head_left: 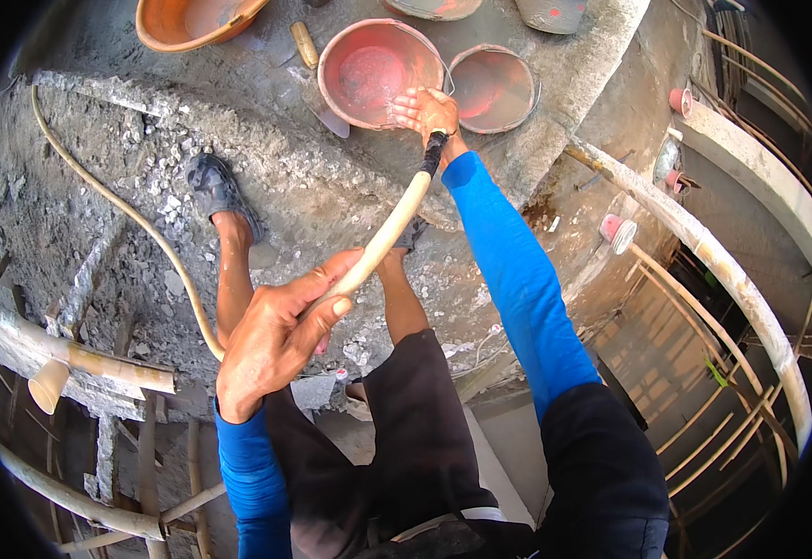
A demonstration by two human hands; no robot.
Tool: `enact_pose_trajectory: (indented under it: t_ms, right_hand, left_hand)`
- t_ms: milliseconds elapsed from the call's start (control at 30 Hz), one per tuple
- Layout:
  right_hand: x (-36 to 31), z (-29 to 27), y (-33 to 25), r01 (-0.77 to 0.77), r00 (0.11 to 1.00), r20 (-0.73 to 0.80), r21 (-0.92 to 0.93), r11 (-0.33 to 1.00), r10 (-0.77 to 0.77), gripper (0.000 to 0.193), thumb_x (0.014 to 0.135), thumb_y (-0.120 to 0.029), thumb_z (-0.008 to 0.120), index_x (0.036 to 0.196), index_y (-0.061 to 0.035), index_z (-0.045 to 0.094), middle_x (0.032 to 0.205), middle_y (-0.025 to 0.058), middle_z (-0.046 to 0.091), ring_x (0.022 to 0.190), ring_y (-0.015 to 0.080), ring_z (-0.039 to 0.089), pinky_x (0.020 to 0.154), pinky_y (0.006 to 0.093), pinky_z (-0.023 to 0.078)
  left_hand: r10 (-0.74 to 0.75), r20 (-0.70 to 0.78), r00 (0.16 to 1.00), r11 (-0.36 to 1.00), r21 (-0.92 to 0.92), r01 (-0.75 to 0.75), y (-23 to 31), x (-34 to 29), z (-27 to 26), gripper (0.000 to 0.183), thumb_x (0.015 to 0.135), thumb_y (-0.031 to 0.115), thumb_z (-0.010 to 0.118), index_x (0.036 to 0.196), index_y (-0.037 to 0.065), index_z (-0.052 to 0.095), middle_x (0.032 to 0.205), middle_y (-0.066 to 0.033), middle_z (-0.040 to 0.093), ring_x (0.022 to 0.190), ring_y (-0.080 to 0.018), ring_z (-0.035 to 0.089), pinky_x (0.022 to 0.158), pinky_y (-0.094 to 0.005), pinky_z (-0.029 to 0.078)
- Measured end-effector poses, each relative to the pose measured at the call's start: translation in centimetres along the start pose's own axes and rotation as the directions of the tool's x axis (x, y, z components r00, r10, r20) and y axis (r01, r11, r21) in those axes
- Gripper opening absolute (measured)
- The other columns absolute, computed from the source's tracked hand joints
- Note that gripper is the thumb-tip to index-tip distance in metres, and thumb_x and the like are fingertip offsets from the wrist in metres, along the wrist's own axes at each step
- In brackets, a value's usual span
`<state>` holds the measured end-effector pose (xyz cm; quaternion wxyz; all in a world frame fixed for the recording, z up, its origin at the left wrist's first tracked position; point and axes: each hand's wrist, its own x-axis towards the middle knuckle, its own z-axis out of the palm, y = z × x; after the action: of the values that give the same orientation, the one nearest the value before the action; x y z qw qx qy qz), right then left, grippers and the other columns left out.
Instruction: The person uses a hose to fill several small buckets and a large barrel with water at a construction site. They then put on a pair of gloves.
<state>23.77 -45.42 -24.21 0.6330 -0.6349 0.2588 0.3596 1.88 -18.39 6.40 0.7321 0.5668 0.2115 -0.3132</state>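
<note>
My left hand (pixel 280 321) is closed round a pale yellow hose (pixel 383 233), which runs away from me toward my right wrist. Black tape (pixel 434 152) wraps the hose's far end. Beside that end my right hand (pixel 432 112) is stretched out with fingers extended, palm bare, over the near right rim of a reddish bucket (pixel 348 51). Wet pink residue coats the bucket's inside. Just right of it stands a second bucket (pixel 508 90) with greyish-pink contents and a wire handle. Whether water leaves the hose cannot be made out.
An orange basin (pixel 169 42) stands at the far left, near a wooden-handled trowel (pixel 304 44). A grey bucket (pixel 552 14) is at the back. Broken rubble (pixel 155 177) covers the ground by my feet. Curved bamboo poles (pixel 704 242) border a lower drop on the right.
</note>
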Motion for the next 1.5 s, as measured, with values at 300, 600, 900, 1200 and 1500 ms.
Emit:
enact_pose_trajectory:
  t_ms: [300,600,900,1200,1500]
  right_hand:
    - [-0.2,1.1,-2.7,-0.148,0.989,0.076,0.416,0.897,0.128,0.033,0.104,-0.027,0.059,0.114,0.0049,0.057,0.112,0.0196,0.067,0.096,0.0261,0.069,0.085,0.0372,0.059]
    - [-8.7,0.3,-4.6,-0.053,0.994,-0.079,0.285,0.957,0.078,0.027,0.108,-0.028,0.049,0.118,-0.0034,0.054,0.094,0.0191,0.07,0.077,0.0302,0.073,0.062,0.0411,0.063]
    - [-13.4,-0.8,-8.1,-0.033,0.983,-0.182,-0.259,0.965,-0.015,0.025,0.1,-0.021,0.055,0.116,-0.0035,0.062,0.069,0.0103,0.065,0.047,0.0161,0.057,0.043,0.0314,0.047]
    - [-24.8,-1.4,-12.1,-0.093,0.971,-0.239,-0.441,0.893,-0.017,0.014,0.095,-0.016,0.063,0.099,-0.003,0.068,0.069,0.0095,0.066,0.051,0.0169,0.062,0.044,0.0338,0.05]
    - [-29.0,6.7,-13.0,-0.002,0.952,-0.289,-0.321,0.947,-0.096,0.014,0.093,-0.012,0.07,0.095,0.0012,0.065,0.074,0.0094,0.065,0.054,0.017,0.062,0.043,0.0344,0.05]
  left_hand:
    - [-0.001,-0.052,0.999,0.994,-0.107,-0.005,-1.1,2.5,2.8,0.048,0.104,0.022,0.064,0.146,0.001,0.055,0.078,0.0032,0.058,0.057,-0.0048,0.049,0.053,-0.0205,0.041]
    - [0.046,-0.129,0.991,0.989,0.143,-0.027,-2.2,6.9,7.1,0.048,0.103,0.019,0.064,0.15,0.009,0.054,0.071,0.0019,0.054,0.057,-0.0054,0.045,0.055,-0.0256,0.043]
    - [0.155,-0.224,0.962,0.852,0.524,-0.015,1.4,2.2,17.0,0.049,0.096,0.017,0.069,0.143,0.012,0.059,0.081,-0.0247,0.07,0.072,-0.0442,0.069,0.063,-0.0502,0.053]
    - [0.128,-0.158,0.979,0.76,0.65,0.005,8.4,-6.3,22.3,0.053,0.099,0.028,0.065,0.148,0.012,0.052,0.069,-0.0243,0.068,0.066,-0.0451,0.068,0.06,-0.055,0.052]
    - [0.274,-0.141,0.951,0.767,0.629,-0.128,13.4,-14.0,12.6,0.045,0.094,0.033,0.071,0.133,0.011,0.066,0.087,-0.0269,0.071,0.085,-0.0461,0.069,0.075,-0.0533,0.054]
